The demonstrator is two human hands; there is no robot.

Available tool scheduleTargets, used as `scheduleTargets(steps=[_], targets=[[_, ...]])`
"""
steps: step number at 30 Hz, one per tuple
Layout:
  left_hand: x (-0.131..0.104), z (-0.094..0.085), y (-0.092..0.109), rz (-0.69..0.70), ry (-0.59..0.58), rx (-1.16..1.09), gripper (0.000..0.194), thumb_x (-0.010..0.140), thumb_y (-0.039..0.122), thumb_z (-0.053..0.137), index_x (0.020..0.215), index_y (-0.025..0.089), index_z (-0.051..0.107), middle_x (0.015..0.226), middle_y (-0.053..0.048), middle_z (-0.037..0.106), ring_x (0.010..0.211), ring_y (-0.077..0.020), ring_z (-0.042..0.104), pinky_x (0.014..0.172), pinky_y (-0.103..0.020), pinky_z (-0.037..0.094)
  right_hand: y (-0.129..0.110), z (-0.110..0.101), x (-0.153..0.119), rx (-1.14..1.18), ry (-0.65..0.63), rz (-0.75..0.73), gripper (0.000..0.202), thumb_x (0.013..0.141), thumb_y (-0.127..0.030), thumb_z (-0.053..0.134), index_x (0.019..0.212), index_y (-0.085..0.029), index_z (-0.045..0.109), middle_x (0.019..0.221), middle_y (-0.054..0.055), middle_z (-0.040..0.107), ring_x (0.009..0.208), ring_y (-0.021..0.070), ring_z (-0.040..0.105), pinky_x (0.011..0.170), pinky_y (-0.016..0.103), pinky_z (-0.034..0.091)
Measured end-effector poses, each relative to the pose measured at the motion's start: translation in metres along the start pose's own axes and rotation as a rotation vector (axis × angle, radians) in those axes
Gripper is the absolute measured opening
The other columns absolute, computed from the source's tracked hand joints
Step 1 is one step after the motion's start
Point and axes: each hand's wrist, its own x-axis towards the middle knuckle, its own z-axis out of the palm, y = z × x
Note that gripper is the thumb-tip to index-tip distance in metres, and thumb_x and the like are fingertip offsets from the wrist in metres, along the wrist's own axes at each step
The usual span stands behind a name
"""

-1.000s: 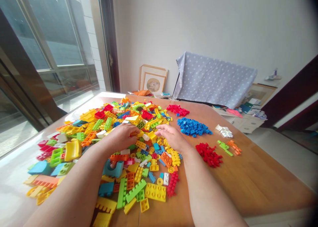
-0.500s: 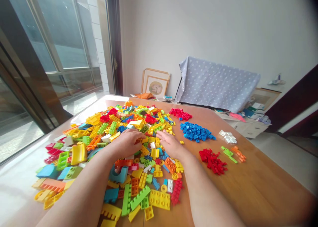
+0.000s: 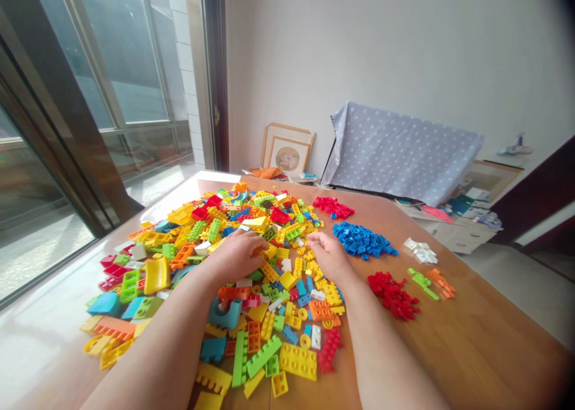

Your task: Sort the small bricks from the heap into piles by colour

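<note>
A big mixed pile of coloured plastic building bricks [image 3: 269, 278] covers the middle and left of the wooden table. Over its middle rests my left hand [image 3: 240, 254], palm down, fingers loosely bent among yellow and green bricks; its fingertips are partly hidden. My right hand [image 3: 331, 255] is at the pile's right edge, fingers pointing left, touching or just beside small yellow bricks. No brick shows in its grasp. Between the hands lie yellow bricks and a white one. Nearer me are a large yellow brick [image 3: 298, 361] and a red studded piece [image 3: 330, 350].
Right of the pile sit sorted heaps: pinkish-red bricks [image 3: 333, 207], blue bricks [image 3: 365, 240], red bricks [image 3: 393, 295], white bricks [image 3: 421, 251], light-green pieces [image 3: 423, 283] and orange pieces [image 3: 442, 283]. Beyond the table stand a dotted cloth [image 3: 404, 149] and picture frames [image 3: 287, 152]. A window is at left.
My right hand has moved right, away from my left hand, widening the gap. Small bricks beside it have shifted right. The whole view has swung slightly left.
</note>
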Motion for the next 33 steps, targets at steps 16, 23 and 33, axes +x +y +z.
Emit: scheduleTargets(steps=[16,23,33], targets=[[-0.012,-0.054,-0.022,-0.431,1.082,-1.352,0.024,0.078,0.039,0.075,0.094,0.022,0.072,0.103,-0.006,0.074,0.105,-0.0225,0.068,0.091,-0.036,0.049,-0.146,0.043,-0.046,-0.202,-0.387,-0.608,0.032,0.093,-0.032,0.063,0.123,-0.026,0.072,0.134,0.008,0.067,0.130,0.0251,0.055,0.114,0.045,0.041],[-0.017,-0.068,-0.026,-0.471,1.226,-1.472,0.023,0.076,0.038,0.073,0.089,0.019,0.071,0.097,-0.005,0.074,0.096,-0.0190,0.068,0.088,-0.033,0.047,-0.166,0.104,-0.064,-0.471,-0.552,-0.852,0.039,0.094,-0.043,0.058,0.129,-0.028,0.066,0.151,0.008,0.053,0.148,0.0348,0.033,0.122,0.066,0.018],[-0.017,-0.068,-0.028,-0.529,1.225,-1.484,0.024,0.074,0.040,0.074,0.086,0.020,0.070,0.093,-0.003,0.075,0.091,-0.0178,0.068,0.084,-0.031,0.048,-0.119,0.103,-0.018,-0.577,-0.423,-0.685,0.035,0.093,-0.035,0.062,0.127,-0.030,0.067,0.155,0.006,0.052,0.147,0.0344,0.035,0.121,0.064,0.017]])
